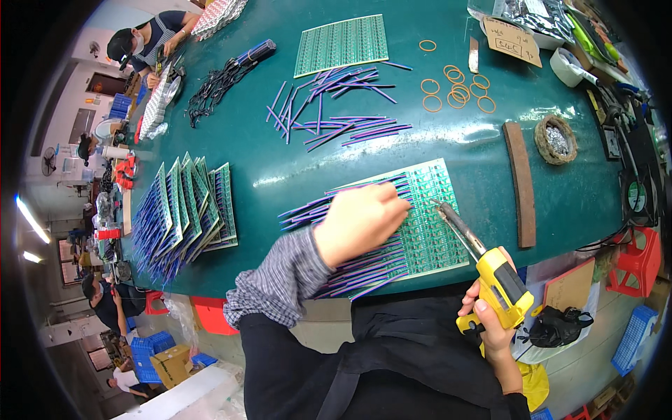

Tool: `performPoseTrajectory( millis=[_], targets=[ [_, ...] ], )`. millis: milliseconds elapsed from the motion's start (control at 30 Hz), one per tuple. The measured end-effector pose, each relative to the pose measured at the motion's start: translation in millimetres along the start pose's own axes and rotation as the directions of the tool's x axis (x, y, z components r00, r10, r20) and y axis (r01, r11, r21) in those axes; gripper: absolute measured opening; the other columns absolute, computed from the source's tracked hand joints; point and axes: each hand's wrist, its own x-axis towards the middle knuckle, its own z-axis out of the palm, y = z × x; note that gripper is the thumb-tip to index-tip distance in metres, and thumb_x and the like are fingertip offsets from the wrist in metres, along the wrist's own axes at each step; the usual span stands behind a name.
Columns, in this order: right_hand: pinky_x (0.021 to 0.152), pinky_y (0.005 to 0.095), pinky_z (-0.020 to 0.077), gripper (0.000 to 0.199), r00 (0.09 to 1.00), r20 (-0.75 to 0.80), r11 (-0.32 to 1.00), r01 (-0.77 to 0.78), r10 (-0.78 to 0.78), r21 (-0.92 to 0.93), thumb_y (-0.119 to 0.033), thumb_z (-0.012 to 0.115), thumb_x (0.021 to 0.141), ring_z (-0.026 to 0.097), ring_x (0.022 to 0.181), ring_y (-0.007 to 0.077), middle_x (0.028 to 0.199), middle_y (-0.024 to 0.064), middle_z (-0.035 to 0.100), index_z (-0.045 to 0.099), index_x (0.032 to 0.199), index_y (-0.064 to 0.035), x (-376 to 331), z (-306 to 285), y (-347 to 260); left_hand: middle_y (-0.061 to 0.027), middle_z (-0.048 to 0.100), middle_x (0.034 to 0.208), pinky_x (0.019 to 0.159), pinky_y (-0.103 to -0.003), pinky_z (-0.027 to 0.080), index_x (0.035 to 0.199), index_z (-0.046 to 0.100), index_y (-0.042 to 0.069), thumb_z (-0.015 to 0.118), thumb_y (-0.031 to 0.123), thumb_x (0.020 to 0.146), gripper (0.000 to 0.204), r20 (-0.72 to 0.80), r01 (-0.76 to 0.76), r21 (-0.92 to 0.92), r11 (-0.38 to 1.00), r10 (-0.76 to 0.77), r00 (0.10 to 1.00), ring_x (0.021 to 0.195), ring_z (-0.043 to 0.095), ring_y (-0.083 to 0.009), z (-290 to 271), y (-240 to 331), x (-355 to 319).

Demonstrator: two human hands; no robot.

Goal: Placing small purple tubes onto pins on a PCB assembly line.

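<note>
A green circuit board panel (439, 241) lies on the table before me, with rows of small components. Thin blue-purple wires (371, 269) stick out from its left side. Over these wires, my left hand (364, 218) is closed in a pinch, its fingertips at the middle of the panel; what they hold is hidden. My right hand (493, 318) grips a yellow soldering gun (500, 283), its metal tip reaching the panel just right of my left fingertips.
Stacked boards with wires (185, 210) stand at left. Loose wires (343, 91) and a bare panel (343, 45) lie farther back, near a black cable bundle (227, 77). Orange rings (458, 94), a brown strip (519, 185) and a round holder (556, 140) are at right. Co-workers (150, 42) sit at far left.
</note>
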Motion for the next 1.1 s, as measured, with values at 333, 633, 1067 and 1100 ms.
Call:
performPoseTrajectory(
  millis=[333,633,1067,1100],
  targets=[
    [0.061,0.0283,0.0552,0.073,0.999,-0.014,0.999,0.036,-0.036,0.015,-0.006,0.056,0.083,0.060,0.071,0.0170,0.091,0.0125,0.058,0.022,0.147,0.0021,-4,-1,3,-0.0107,0.056,0.090,0.076,-0.038,0.048,0.091,0.061,0.006,0.064,0.011,0.083,0.009,-0.285,0.125,0.145,0.981,-0.080,0.955,0.090,0.058,-0.0296,18,-80,55],
    [0.061,0.0281,0.0553,0.075,1.000,-0.026,1.000,0.012,-0.011,0.017,-0.006,0.057,0.083,0.060,0.076,0.0168,0.092,0.0125,0.058,0.021,0.148,0.0016,-3,-6,2,-0.0150,0.058,0.092,0.074,-0.037,0.049,0.104,0.057,0.000,0.059,0.001,0.086,0.017,-0.355,0.085,-0.202,0.976,-0.154,0.922,0.083,0.059,-0.0318,15,-37,33],
    [0.067,0.0290,0.0573,0.070,0.998,0.061,0.998,0.018,-0.022,0.068,0.001,0.059,0.085,0.062,0.082,0.0165,0.095,0.0128,0.061,0.026,0.146,0.0049,-1,-3,5,-0.0023,0.054,0.072,0.049,-0.029,0.046,0.099,0.068,0.003,0.068,0.005,0.071,0.029,-0.197,-0.212,0.229,0.950,0.259,0.946,0.060,0.056,-0.0153,26,5,-15],
    [0.067,0.0289,0.0571,0.070,0.998,0.063,0.998,0.006,-0.011,0.066,0.001,0.060,0.085,0.062,0.081,0.0160,0.094,0.0124,0.062,0.027,0.146,0.0048,-1,-2,5,-0.0018,0.054,0.073,0.048,-0.028,0.045,0.099,0.067,0.001,0.067,0.006,0.070,0.029,-0.172,-0.223,0.287,0.932,0.279,0.945,0.060,0.055,-0.0139,25,7,-15]
  ],
)
